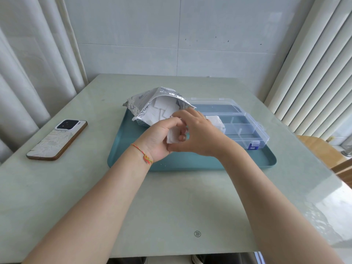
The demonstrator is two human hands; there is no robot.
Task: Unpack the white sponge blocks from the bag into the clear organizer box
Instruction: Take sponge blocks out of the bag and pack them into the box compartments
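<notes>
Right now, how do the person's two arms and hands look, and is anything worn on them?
Both forearms are bare, with no sleeves in view. The left hand has a thin braided string bracelet at its wrist, red, orange and yellow-green, with a small knot. The right hand wears nothing: no ring, watch or glove shows.

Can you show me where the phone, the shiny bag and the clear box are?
phone [57,139]: head view, middle of its patterned back.
shiny bag [140,102]: head view, its silver printed side.
clear box [245,128]: head view, a divider inside an open compartment.
</notes>
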